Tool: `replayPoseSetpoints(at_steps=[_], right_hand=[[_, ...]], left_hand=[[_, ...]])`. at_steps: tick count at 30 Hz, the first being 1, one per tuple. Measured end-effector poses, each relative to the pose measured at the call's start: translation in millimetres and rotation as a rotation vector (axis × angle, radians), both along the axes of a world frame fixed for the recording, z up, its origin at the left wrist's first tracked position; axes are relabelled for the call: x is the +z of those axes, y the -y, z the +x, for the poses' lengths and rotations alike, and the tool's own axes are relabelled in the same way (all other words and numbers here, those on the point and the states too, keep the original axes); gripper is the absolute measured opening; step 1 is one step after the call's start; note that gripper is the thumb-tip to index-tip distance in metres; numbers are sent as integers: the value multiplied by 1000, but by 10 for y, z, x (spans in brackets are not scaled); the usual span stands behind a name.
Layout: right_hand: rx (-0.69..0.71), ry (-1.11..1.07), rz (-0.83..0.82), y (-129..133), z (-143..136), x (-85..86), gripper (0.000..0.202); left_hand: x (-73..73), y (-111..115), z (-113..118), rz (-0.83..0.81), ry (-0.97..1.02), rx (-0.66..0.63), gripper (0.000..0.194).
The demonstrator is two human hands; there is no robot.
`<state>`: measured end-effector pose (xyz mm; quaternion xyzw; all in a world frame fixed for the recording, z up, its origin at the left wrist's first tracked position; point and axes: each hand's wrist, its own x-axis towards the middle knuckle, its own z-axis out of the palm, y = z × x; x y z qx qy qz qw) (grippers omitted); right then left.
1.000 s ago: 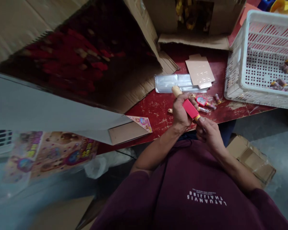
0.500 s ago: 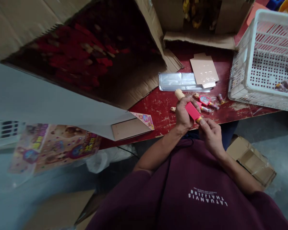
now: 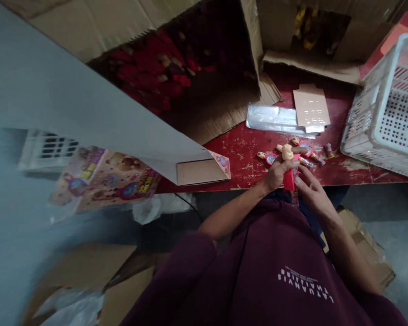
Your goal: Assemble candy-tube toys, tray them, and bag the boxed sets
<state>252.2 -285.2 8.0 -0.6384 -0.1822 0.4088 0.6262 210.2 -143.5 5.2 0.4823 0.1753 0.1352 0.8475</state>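
Note:
Between my two hands, at the table's front edge, is a red plastic toy [image 3: 289, 181] with a beige figure-shaped top and a clear tube at its lower end. My left hand [image 3: 276, 174] grips its upper part, fingers closed just under the beige top. With thumb and fingers, my right hand [image 3: 312, 191] holds the lower right side near the tube. Similar red toys lie just beyond my hands, one on the left [image 3: 270, 157] and another on the right [image 3: 306, 147]. A small filled tube [image 3: 329, 150] lies to their right.
Flat clear plastic bags [image 3: 272, 117] and a stack of beige cards [image 3: 311, 106] lie on the red table [image 3: 238, 140]. A large carton [image 3: 221, 122] of red parts stands left, another carton [image 3: 370, 40] behind. On the right is a white crate [image 3: 363, 122]. Printed sheets [image 3: 112, 181] hang lower left.
The view has shifted, so the table's things appear farther right and the crate is cut off more. The toy has turned more upright, its tube pointing toward me; my right hand moved from its tip to its side.

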Motion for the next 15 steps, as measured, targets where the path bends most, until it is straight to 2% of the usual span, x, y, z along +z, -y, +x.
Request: replayPoseSetpoints(at_steps=[2,3,6,8,9,10,12,14,15], right_hand=[[69,-85,-9,-5,25,-58,56],[69,-99,-23,-3,35,-94,55],[-27,-55,-77,21,67,-216,49],[-85,7,-90,42,92,-277,49],[-94,38,-93,48,103,-294,51],[-88,70,-95,50,114,-301,54],[-58,130,-103,40,130,-289,55],[-20,198,-117,9,139,-249,47],[-2,257,-128,-14,140,-221,43]], left_hand=[[-82,-39,-172,218,-21,37,36],[-139,-80,-300,350,-39,99,37],[-410,-314,-850,779,-188,415,35],[-664,-547,-1276,1022,-404,685,31],[-796,-668,-1471,1090,-561,747,35],[-922,-779,-1639,1143,-720,739,41],[-1125,-936,-1859,1221,-964,544,52],[-1245,-985,-1891,1280,-1085,319,63],[-1275,-973,-1837,1305,-1112,249,67]])
